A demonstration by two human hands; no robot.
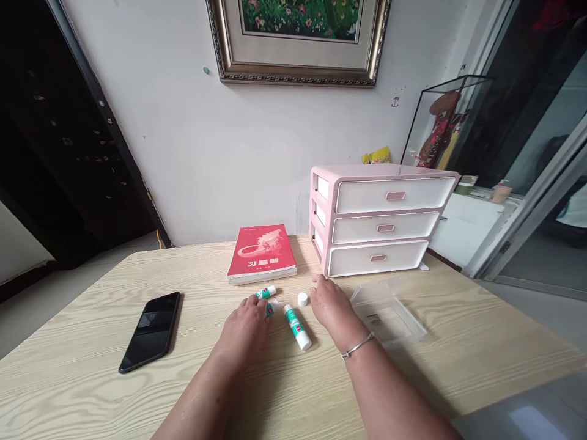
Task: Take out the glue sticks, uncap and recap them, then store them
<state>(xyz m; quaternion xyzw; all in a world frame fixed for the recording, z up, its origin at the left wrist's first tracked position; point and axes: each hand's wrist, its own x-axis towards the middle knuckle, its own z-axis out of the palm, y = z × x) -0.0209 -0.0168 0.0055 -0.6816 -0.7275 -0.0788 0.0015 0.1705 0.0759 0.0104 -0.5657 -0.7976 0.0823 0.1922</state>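
Note:
My left hand [247,324] lies low on the wooden table [92,379], fingers curled over a green-and-white glue stick [270,309] that it partly hides. A second glue stick [265,293] lies just beyond its fingertips. A third glue stick [296,327] lies between my hands, uncapped, with its white cap [302,299] standing apart. My right hand [331,304], a silver bracelet on its wrist, rests palm down beside that cap with fingers loosely bent, holding nothing I can see.
A red exercise book [262,252] lies behind the glue sticks. A pink three-drawer organizer [380,217] stands at the back right, a clear plastic tray [387,308] in front of it. A black phone [151,330] lies at the left. A framed picture hangs on the wall.

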